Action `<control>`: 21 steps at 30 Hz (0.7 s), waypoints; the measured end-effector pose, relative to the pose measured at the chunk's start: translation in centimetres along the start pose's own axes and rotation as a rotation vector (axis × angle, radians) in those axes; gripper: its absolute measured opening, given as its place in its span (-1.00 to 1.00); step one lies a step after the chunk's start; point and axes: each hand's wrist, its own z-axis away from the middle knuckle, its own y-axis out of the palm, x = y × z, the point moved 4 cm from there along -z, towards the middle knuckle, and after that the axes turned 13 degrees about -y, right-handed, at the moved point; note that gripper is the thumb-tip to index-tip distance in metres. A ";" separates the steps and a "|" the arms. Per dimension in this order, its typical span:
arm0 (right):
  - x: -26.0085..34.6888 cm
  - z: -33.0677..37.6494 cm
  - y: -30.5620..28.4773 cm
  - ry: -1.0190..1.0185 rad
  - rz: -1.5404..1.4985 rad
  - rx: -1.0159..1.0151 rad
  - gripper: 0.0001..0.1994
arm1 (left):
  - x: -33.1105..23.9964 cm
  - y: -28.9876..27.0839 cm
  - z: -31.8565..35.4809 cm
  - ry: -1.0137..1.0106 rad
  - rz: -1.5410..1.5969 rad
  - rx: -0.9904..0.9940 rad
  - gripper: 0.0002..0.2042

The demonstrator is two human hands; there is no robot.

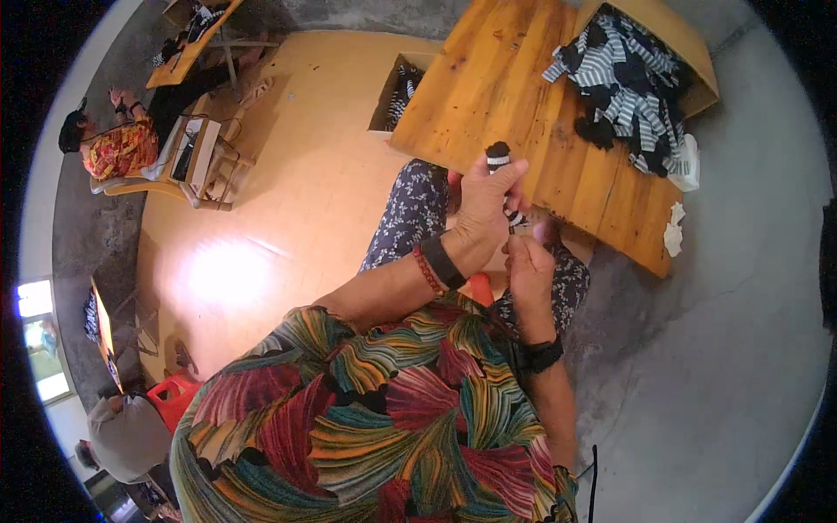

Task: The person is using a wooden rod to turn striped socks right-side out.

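Left hand point(479, 202) is gripping a striped knit point(498, 155), ends showing above and below; right hand point(530, 266) is bunching narrow at the lower end, grip unclear. The 2 hands seem to be working the piece; next move is likely calling for a steady left hold. Beyond, a table point(488, 87) is bearing a striped pile point(623, 83).

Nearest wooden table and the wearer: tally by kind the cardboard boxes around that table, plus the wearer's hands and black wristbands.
Cardboard boxes: 2
Left hand and right hand: 2
Black wristbands: 2
Total: 6
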 end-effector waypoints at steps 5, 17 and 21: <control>0.6 0.4 0.2 0.122 -0.158 0.004 -0.75 | -0.8 0.1 -0.3 0.145 0.082 0.011 -0.89; 1.4 -1.4 1.3 0.448 -0.477 0.115 -0.77 | 0.0 -1.5 0.5 -0.003 0.105 0.198 -0.92; 1.3 -1.6 0.6 0.295 -0.249 0.157 -0.77 | -2.0 -1.2 0.9 -0.061 0.173 0.233 -0.92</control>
